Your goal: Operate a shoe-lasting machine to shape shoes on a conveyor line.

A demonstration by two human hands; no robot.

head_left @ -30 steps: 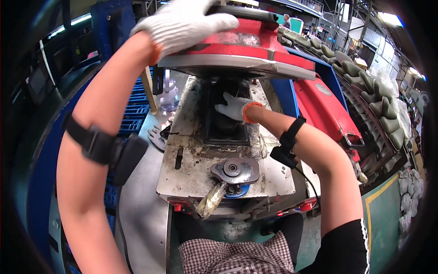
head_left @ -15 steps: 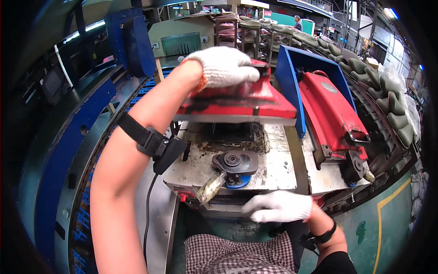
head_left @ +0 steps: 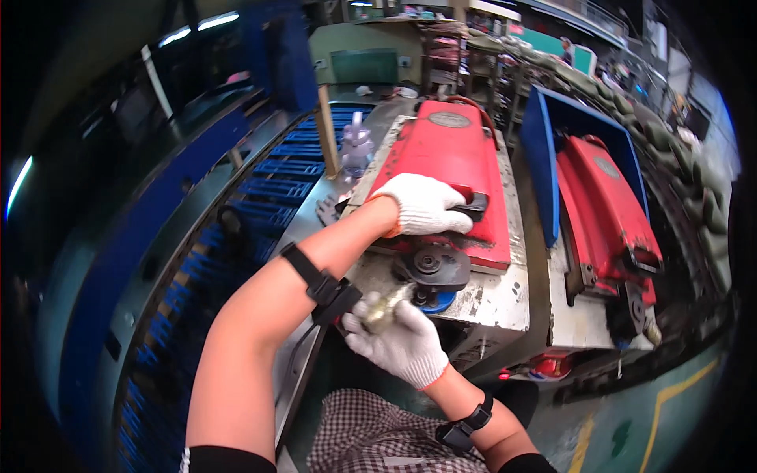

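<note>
My left hand (head_left: 426, 206), in a white knit glove, is closed over the black front handle (head_left: 473, 206) of a red lid (head_left: 453, 158). The lid lies down on a worn white machine base (head_left: 509, 292). Below it, my gloved right hand (head_left: 402, 339) reaches in from the front, fingers curled round a tape-wrapped lever handle (head_left: 384, 310). That lever joins a dark metal clamp cam (head_left: 434, 268) over a blue mount (head_left: 436, 303), close to the lid's front edge. Part of the lever is hidden by the right fingers.
A second red lid (head_left: 605, 193) stands to the right beside a blue guard (head_left: 542, 158). A conveyor with blue slats (head_left: 276, 169) runs along the left. A lilac bottle (head_left: 357, 146) stands left of the near lid. Olive-green padded pieces (head_left: 654, 118) line the far right.
The near red lid has come down from its raised tilt onto the base, my left hand still at its handle. My right hand has moved left onto the taped lever handle. The view has shifted.
</note>
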